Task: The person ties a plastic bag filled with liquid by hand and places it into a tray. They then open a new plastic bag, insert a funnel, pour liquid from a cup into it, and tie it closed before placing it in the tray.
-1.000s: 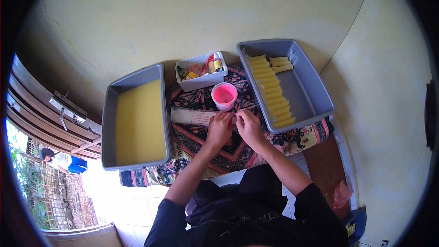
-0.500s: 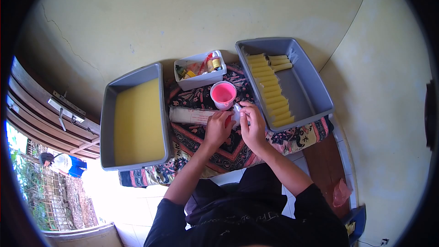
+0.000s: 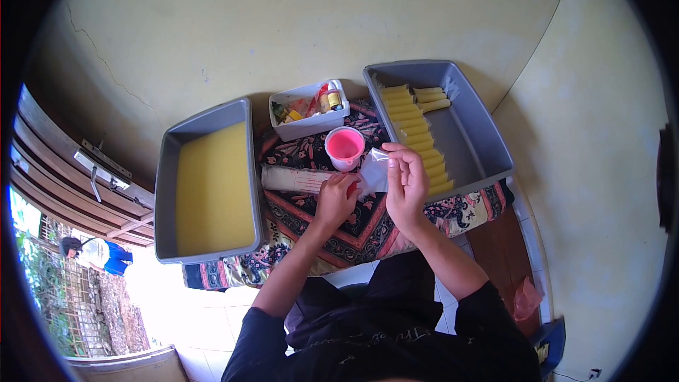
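Observation:
My left hand is closed at the right end of a long pack of clear plastic bags with red print. A bit of red shows at its fingertips; I cannot make out what it is. My right hand pinches the upper edge of a thin clear plastic bag, stretched out between the two hands. Just behind the hands stands a white cup, pink inside. To its left and behind is a white box holding small bottles and packets.
A grey tub of yellow liquid stands left. Another grey tub on the right holds several filled yellow tubes. A patterned cloth covers the table. Outside the door is a person. A pink plastic bag lies at lower right.
My right hand has moved to the right and drawn the clear bag out, so more of it shows. My left hand has stayed nearly in place.

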### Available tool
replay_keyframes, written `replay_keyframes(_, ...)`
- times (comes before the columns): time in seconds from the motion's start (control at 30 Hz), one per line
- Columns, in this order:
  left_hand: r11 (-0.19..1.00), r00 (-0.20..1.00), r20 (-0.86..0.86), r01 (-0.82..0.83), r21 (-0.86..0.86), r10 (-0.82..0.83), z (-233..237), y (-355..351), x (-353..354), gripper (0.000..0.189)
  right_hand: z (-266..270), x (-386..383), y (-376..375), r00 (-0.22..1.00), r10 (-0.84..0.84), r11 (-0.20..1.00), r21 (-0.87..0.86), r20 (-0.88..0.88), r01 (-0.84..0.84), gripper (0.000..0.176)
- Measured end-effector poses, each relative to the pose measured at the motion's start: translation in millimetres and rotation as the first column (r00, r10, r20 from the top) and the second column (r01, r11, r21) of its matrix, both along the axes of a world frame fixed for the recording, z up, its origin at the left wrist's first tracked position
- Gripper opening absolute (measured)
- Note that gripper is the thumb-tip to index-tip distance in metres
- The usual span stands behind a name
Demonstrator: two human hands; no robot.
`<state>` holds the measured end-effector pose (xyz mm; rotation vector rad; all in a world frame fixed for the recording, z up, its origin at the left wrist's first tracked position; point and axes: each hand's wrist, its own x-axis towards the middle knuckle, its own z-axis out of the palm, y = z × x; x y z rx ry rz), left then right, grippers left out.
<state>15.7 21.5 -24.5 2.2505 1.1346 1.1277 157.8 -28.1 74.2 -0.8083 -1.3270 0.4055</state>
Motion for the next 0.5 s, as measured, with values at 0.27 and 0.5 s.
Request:
replay_keyframes(0.27, 0.984, 0.931, 0.363, 0.023, -0.176, 0.043, 64, -28, 8, 0.027, -1, 1, -1, 0.999, 0.039, 0.998, -0.045, -0.034, -0.041, 0.009)
replay_keyframes(0.5, 0.997, 0.9, 0.434, -0.017, -0.077, 0.049, 92, -35, 19, 0.024, 1, -1, 0, 1.0, 0.025, 0.994, -0.11, -0.004, -0.025, 0.01)
